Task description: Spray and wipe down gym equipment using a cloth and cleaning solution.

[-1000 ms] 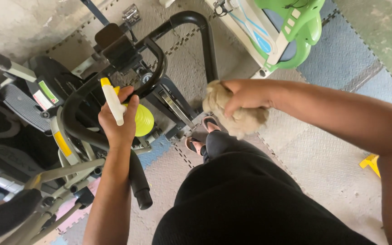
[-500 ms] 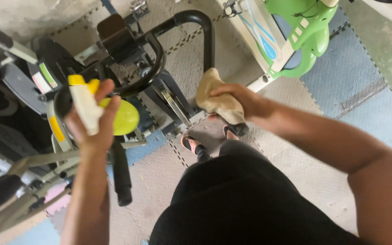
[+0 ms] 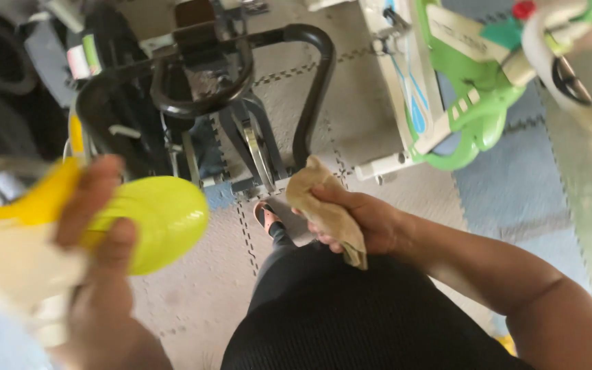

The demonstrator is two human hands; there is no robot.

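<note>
Close up: yellow-green spray bottle [image 3: 152, 219], left hand [image 3: 101, 274].

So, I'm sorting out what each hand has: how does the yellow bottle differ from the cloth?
The yellow bottle is bright, rounded and rigid, gripped in the left hand; the cloth is tan, limp and crumpled, bunched in the right hand. The bottle looks blurred; the cloth looks sharper. Both are gripped.

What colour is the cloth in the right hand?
The cloth is tan, seen in the head view.
</note>
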